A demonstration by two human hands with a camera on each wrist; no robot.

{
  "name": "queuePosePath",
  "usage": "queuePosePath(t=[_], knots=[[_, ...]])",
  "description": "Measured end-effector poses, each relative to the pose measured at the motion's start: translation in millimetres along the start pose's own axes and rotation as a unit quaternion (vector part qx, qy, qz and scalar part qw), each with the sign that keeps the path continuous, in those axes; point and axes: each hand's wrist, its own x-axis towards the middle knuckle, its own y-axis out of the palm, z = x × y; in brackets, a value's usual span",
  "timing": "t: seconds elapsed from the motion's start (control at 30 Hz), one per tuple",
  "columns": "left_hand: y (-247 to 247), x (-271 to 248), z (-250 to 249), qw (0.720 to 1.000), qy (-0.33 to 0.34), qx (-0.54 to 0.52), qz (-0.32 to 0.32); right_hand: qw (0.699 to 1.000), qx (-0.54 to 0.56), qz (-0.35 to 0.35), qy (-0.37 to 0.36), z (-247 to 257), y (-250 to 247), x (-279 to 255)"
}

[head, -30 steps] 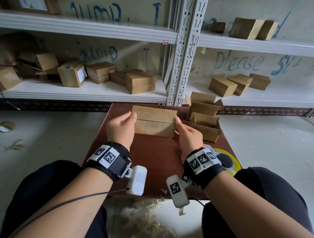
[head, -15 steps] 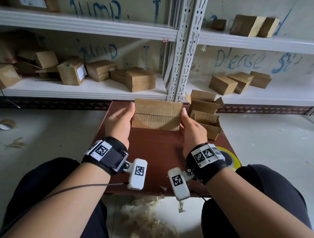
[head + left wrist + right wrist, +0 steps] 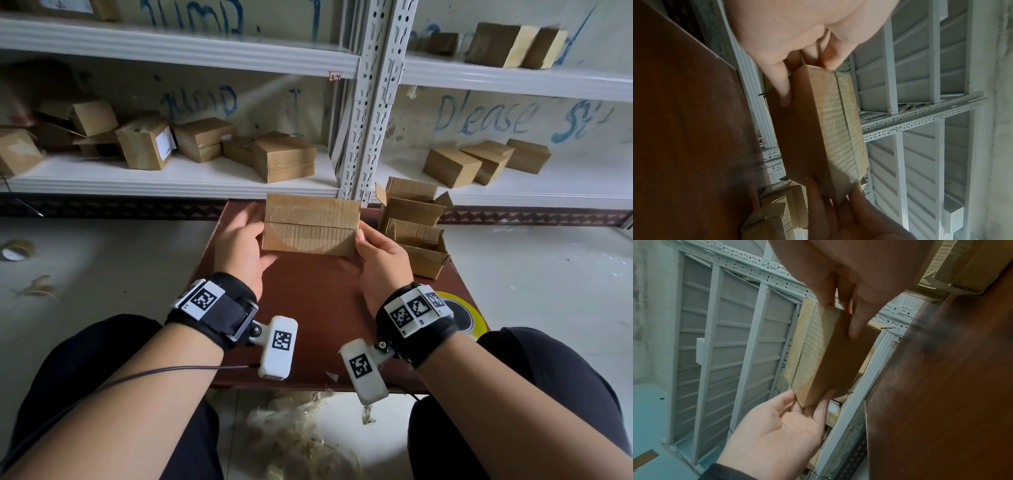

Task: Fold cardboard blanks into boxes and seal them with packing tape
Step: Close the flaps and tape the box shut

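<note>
A small closed cardboard box (image 3: 310,224), its flaps meeting in a taped seam, is held up above the brown table (image 3: 308,308) between both hands. My left hand (image 3: 245,240) grips its left end, thumb underneath and fingers behind. My right hand (image 3: 376,253) grips the right end the same way. The left wrist view shows the box (image 3: 824,129) with my left hand's thumb on its dark lower face. In the right wrist view the box (image 3: 826,352) spans from my right hand's thumb to the left hand's fingertips (image 3: 807,405). A yellow tape roll (image 3: 462,317) lies behind my right wrist.
Two open unsealed boxes (image 3: 414,226) stand on the table's right far corner. White metal shelving (image 3: 178,178) behind the table carries several finished boxes. Tape scraps (image 3: 294,435) litter the floor between my knees, and a tape roll (image 3: 15,248) lies on the floor at left.
Both hands have lifted the box off the table and tipped it so its seamed face turns toward me. The hands moved slightly farther from my body.
</note>
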Motion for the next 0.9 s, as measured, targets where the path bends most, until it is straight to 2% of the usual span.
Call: queuePosePath(t=[0.1,0.43,0.57,0.73,0.9], knots=[[2.9,-2.3,-2.1,1.0,-0.003,-0.008,-0.018,1.0,0.014,-0.011,0.003,1.9,0.2,-0.8],[10.4,-8.9,5.4,1.0,-0.003,-0.004,-0.011,0.995,0.065,-0.073,0.024,3.7,-2.8,6.1],[10.3,-9.4,4.4,1.0,-0.015,-0.021,-0.014,0.995,0.077,-0.044,0.035,7.6,-5.0,6.2],[6.6,-7.0,2.9,1.0,-0.014,-0.009,0.017,0.994,0.098,-0.034,0.045,12.4,-6.1,3.5],[5.1,-4.2,3.6,0.999,-0.034,-0.028,-0.004,0.994,0.091,-0.032,0.053,10.7,-3.7,-0.5]])
